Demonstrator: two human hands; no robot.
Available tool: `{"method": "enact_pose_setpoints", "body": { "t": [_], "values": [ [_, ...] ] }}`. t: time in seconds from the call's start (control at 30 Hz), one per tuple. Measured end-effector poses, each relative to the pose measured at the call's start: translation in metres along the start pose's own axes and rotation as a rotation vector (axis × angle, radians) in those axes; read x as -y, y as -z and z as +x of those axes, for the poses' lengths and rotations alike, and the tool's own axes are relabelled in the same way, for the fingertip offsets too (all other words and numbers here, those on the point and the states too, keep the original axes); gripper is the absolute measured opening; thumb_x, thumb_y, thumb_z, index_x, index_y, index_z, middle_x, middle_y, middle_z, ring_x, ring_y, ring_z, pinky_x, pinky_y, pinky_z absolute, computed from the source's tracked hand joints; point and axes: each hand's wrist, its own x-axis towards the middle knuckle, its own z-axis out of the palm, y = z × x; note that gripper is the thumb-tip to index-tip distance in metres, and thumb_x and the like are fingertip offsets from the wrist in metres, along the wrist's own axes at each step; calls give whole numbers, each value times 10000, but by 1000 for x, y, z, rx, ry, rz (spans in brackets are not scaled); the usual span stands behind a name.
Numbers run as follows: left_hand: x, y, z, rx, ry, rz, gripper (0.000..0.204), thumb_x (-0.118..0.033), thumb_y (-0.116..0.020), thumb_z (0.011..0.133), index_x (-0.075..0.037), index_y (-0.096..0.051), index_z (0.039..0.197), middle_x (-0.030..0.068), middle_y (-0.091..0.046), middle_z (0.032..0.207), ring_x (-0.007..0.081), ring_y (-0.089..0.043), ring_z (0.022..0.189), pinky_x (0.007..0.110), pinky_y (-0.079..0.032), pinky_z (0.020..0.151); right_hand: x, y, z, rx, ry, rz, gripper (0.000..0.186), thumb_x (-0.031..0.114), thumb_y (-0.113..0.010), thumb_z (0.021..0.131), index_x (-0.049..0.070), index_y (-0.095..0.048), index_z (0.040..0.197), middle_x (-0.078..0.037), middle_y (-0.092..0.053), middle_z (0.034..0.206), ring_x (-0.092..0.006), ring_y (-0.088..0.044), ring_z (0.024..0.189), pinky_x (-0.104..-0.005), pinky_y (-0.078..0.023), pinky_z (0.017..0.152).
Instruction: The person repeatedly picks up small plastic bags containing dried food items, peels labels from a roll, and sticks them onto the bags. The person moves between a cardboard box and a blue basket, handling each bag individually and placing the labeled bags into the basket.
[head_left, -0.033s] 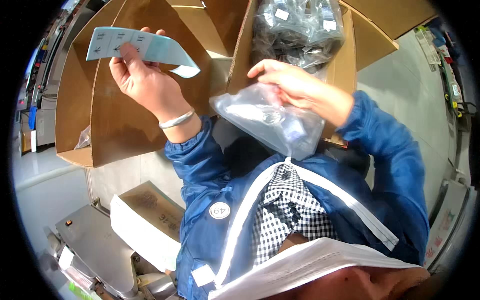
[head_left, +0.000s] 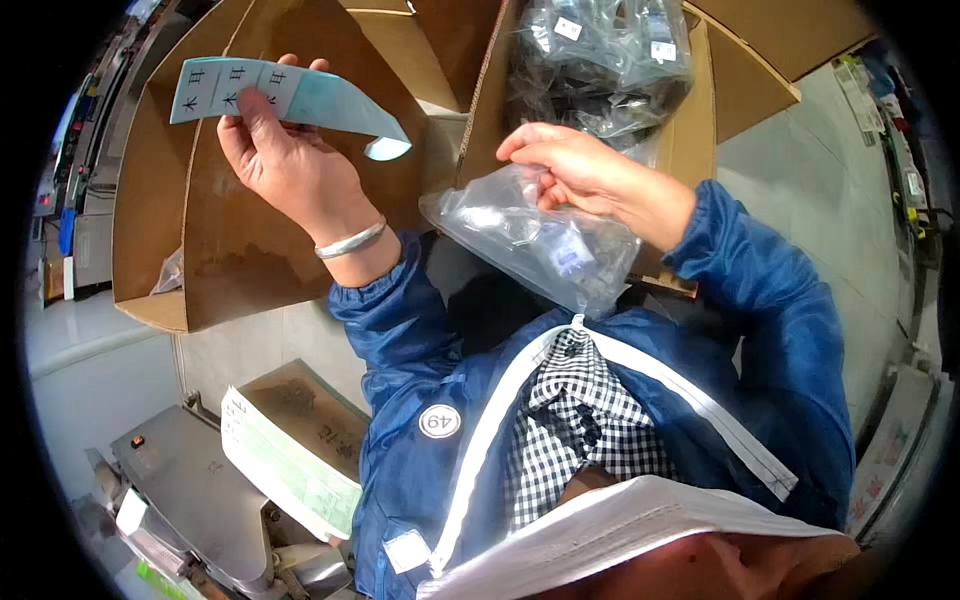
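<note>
My left hand is raised over the box at the left and grips a strip of pale blue labels between thumb and fingers. The strip's free end curls down to the right. My right hand is closed on the upper part of a clear plastic bag in front of my body. A small item with a white and blue label shows through the bag; its kind I cannot make out. Beyond my right hand, an open cardboard box holds several clear bags with dark contents and small white labels.
Another open cardboard box stands at the left, with a bit of clear plastic in its corner. At lower left are a grey metal machine and a pale green label stack leaning on brown cardboard. Shelving runs along the right rim.
The label strip's curled end has swung slightly right. My right hand has shifted a little left, and the label inside the bag shows more sharply.
</note>
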Motion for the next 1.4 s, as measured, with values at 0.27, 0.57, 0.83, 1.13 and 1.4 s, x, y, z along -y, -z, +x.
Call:
{"method": "enact_pose_setpoints", "body": {
  "t": [0.27, 0.57, 0.83, 1.13, 1.4],
  "values": [
    [9, -45, -34, 133, 723, -463, 276, -262, -498, 1021, -17, -569, 1126, 110, -660, 1033, 236, -631, 920, 350, -518, 806, -11, -22, 1, -76, 91, 216, 235, 102, -486, 985, -5, -515, 1192, -136, -616, 997, -244, -635, 873, -373, -565, 783],
    [32, -46, -86, 397, 1058, -135, 261, -239, -525, 1020, -13, -542, 1149, 153, -682, 1078, 260, -705, 929, 375, -600, 793, 38, 44, -66, 84, 97, -532, 313, 117, -573, 986, -7, -547, 1272, -83, -662, 980, -123, -646, 930, -241, -526, 808],
    [25, -43, -101, 328, 980, -112, 182, -216, -609, 979, -47, -624, 1046, 34, -662, 982, 81, -604, 862, 226, -480, 729, 35, 28, -27, -376, 1218, -1002, 341, 212, -751, 842, 53, -665, 1132, -100, -663, 960, -230, -664, 852, -342, -537, 726],
    [19, -43, -90, 304, 1008, -140, 178, -211, -588, 987, -45, -653, 992, 44, -676, 925, 123, -628, 851, 278, -489, 799, 32, 29, -27, -323, 1316, -886, 158, 60, -737, 825, 48, -722, 981, -83, -654, 895, -212, -643, 750, -319, -539, 680],
    [20, -47, -92, 255, 985, -38, 160, -209, -603, 979, -63, -659, 945, 21, -669, 849, 99, -599, 755, 256, -453, 687, 31, 30, -34, -429, 1457, -1112, 158, 6, -756, 714, 52, -695, 852, -64, -623, 945, -236, -607, 905, -342, -507, 774]
  ]
}}
